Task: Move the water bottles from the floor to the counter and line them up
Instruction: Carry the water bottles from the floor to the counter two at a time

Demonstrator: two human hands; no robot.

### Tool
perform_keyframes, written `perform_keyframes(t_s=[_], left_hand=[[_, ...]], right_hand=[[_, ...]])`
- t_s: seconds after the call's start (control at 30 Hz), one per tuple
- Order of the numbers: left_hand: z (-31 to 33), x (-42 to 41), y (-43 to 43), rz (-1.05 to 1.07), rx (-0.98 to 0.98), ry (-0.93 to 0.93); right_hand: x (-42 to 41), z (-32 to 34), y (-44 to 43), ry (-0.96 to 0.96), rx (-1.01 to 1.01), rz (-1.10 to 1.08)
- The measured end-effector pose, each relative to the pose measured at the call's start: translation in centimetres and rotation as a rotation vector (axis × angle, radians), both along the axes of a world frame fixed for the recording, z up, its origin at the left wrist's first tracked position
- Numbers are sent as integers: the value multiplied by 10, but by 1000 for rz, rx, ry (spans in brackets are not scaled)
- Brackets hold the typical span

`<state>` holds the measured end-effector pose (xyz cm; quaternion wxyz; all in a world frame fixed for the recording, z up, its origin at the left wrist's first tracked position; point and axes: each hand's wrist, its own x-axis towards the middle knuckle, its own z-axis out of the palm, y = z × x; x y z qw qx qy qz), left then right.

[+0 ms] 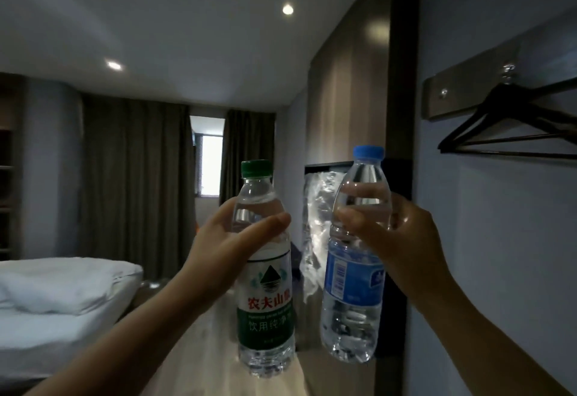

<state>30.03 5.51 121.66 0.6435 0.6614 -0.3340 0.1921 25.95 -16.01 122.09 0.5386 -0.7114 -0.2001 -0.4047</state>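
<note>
Green-capped clear plastic water bottle with a green and white label (265,298) is in the left hand (224,239), and a blue-capped clear plastic water bottle with a blue label (352,280) is in the right hand (402,233). Each hand has its fingers and thumb wrapped round the shoulder of its bottle. Both bottles are in the air in front of the person, near each other but apart, so I judge the carrying step is in hand. Below them is a pale wooden surface (199,358), probably the counter. The next move calls for lowering each bottle flat on its base, side by side. Both long axes are almost vertical, caps up; the green cap leans a little left, the blue cap a little right
</note>
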Motion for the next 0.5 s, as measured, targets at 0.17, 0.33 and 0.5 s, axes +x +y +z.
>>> perform_keyframes(t_s=[0.17,0.33,0.5], left_hand=[[2,10,58,75,4,-7],[2,29,94,111,16,-10],[0,57,108,99,-19,0]], right_hand=[[28,1,52,1,21,63],[56,-4,89,30,17,60],[88,-8,100,50,22,72]])
